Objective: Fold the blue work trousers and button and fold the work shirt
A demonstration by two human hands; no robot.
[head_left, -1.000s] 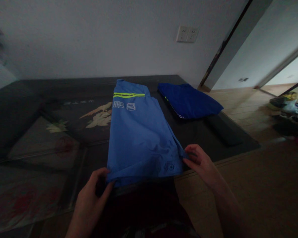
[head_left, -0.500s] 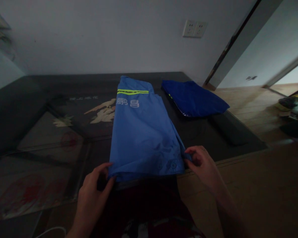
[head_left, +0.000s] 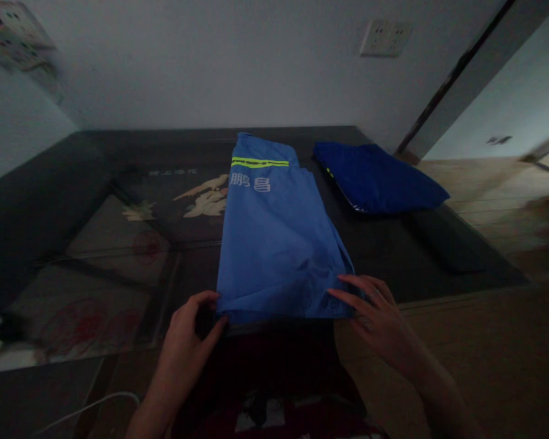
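From my end of the feed, I see the thumb and forefinger of my left hand touching the near left corner of the blue garment, curved with a gap between them; I cannot tell whether they pinch the cloth. My right hand is loose, its fingers straightened and spread, two of them lying over the near right corner and the thumb low beside the hem. Nothing is clenched there.

The garment lies folded and fairly flat on the dark table, its hem at the near edge and its narrower end toward the wall. I see a yellow stripe across that far end, white characters just below it, and creases by my right fingers.

Right of the garment, and apart from it, I have a dark blue bundle, with a flat black thing nearer the table's right end. Left of it, pale and red designs show on the tabletop, partly under reflections.

Farther out, I find a white socket plate on the wall, wooden floor to the right, and a white cable low on the left. Dark red clothing fills my bottom edge.
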